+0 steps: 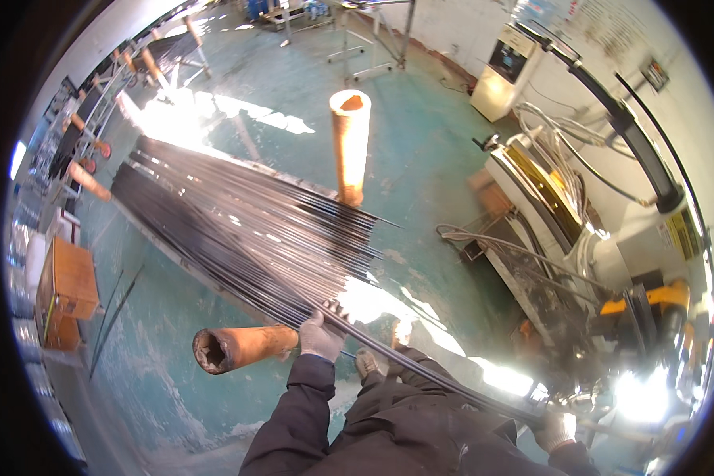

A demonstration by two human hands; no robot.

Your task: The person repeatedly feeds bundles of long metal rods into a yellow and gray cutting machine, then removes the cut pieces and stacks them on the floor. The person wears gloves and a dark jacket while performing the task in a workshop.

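The held rods (420,366) are long, slender and dark, near black, with a dull grey sheen along their upper edges; several lie close side by side as one narrow bundle, so that the exact count cannot be told; they slant across the front of the person's body, from the near end of a broad rod pile (238,218) down to the lower right, bowed a little in the wide lens.

The hands are well apart, both in pale knitted gloves; the left hand (322,337) is clamped around the bundle beside the pile; the right hand (558,432) is closed about it farther along, close to the body's right side, where bright glare blurs what lies beyond.

The pile itself is of like dark rods, dusty grey-brown in places and striped with sunlit glints, their near ends uneven; an upright orange-brown post (351,151) stands at its right edge, and a second post (250,349), hollow at its end, shows just left of the left hand; two thin dark strips (115,321) lie on the worn green floor (174,305) near a cardboard box (73,278).
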